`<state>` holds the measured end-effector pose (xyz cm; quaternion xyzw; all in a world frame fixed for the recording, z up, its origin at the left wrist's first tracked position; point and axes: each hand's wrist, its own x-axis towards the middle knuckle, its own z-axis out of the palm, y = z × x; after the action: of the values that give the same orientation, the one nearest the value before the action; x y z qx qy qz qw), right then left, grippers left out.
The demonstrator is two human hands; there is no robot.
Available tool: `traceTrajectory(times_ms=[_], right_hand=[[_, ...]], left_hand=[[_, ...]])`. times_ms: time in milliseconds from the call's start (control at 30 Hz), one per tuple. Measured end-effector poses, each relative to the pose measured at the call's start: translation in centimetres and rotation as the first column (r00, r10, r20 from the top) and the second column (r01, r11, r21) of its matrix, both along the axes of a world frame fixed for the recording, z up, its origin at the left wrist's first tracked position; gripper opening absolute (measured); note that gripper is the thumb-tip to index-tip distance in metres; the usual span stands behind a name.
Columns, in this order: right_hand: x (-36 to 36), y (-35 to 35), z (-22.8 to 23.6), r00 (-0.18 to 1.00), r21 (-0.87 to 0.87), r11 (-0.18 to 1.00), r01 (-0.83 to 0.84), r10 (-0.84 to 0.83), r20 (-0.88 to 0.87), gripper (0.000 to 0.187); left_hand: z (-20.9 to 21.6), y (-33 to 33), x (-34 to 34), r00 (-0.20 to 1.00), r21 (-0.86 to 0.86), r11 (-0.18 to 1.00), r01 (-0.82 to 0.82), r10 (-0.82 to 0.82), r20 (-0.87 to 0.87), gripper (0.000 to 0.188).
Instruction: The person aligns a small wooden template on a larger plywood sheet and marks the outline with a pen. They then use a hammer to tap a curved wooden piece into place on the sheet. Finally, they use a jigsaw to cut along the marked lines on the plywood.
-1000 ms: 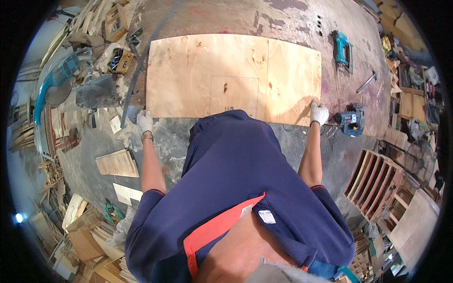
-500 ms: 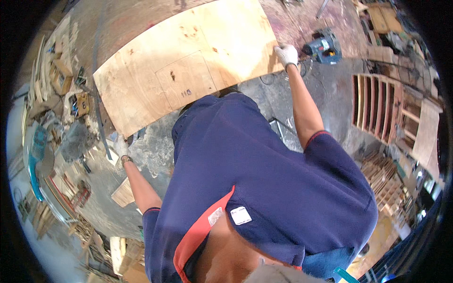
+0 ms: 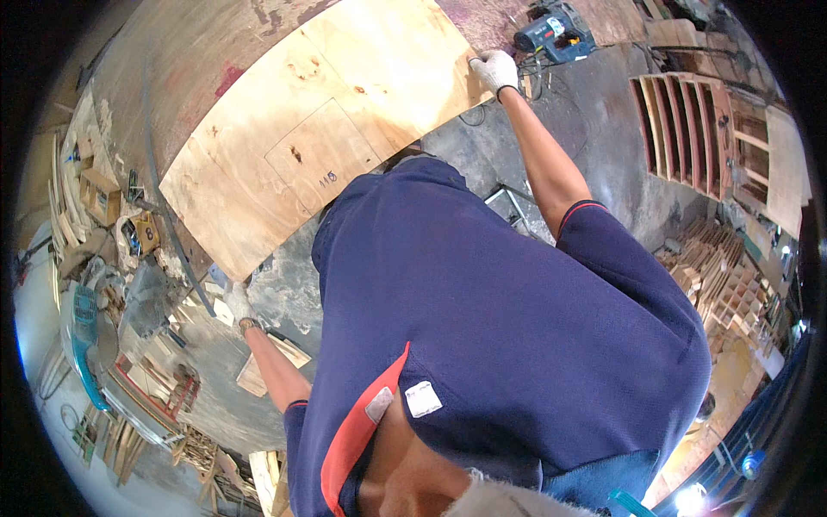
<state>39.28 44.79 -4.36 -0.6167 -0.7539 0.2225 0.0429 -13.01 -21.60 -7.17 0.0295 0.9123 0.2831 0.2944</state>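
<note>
A large pale plywood sheet (image 3: pixel 250 164) with knots and a pencilled rectangle lies in front of me on the work table. My right hand (image 3: pixel 495 71), in a white knitted glove, is closed on the sheet's right edge, thumb on top. At the near left corner, my gloved left hand (image 3: pixel 238 302) grips the sheet, its fingers partly hidden by the corner. The sheet's near edge runs close to my body, and my dark blue shirt (image 3: pixel 482 284) covers much of the view.
A blue power tool (image 3: pixel 556 34) with a cord rests on the table beyond my right hand. To the right stands a slatted wooden rack (image 3: pixel 685 133). A teal machine (image 3: pixel 83 319) and wood scraps are at the left; stacked wooden pieces (image 3: pixel 732 284) lie at the lower right.
The view has turned, so the sheet appears more steeply tilted and further left. Both hands keep their hold on its edges.
</note>
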Motion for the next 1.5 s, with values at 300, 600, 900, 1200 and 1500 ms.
traceTrajectory(times_ms=[300, 600, 900, 1200, 1500], right_hand=[[5.6, -0.2, 1.9, 0.859, -0.015, 0.862, -0.506, 0.505, 0.077, 0.031], [7.0, -1.4, 1.9, 0.819, 0.07, 0.816, -0.573, 0.569, 0.072, 0.024], [7.5, -1.6, 1.2, 0.826, 0.034, 0.827, -0.561, 0.562, -0.034, 0.015], [8.0, -2.4, 0.3, 0.844, 0.106, 0.854, -0.509, 0.519, -0.137, 0.015], [8.4, -2.5, 0.2, 0.835, 0.059, 0.84, -0.54, 0.543, -0.089, 0.017]], left_hand=[[5.0, 2.6, 3.0, 0.888, -0.071, 0.908, 0.414, -0.419, -0.188, 0.077], [5.1, 2.6, 1.8, 0.856, -0.077, 0.891, 0.448, -0.452, -0.252, 0.078], [6.3, 3.7, 2.8, 0.781, -0.349, 0.79, 0.504, -0.589, -0.205, 0.075], [7.4, 4.3, 4.1, 0.827, -0.229, 0.851, 0.473, -0.519, -0.215, 0.077], [6.2, 3.5, 2.9, 0.833, -0.268, 0.837, 0.477, -0.528, -0.168, 0.084]])
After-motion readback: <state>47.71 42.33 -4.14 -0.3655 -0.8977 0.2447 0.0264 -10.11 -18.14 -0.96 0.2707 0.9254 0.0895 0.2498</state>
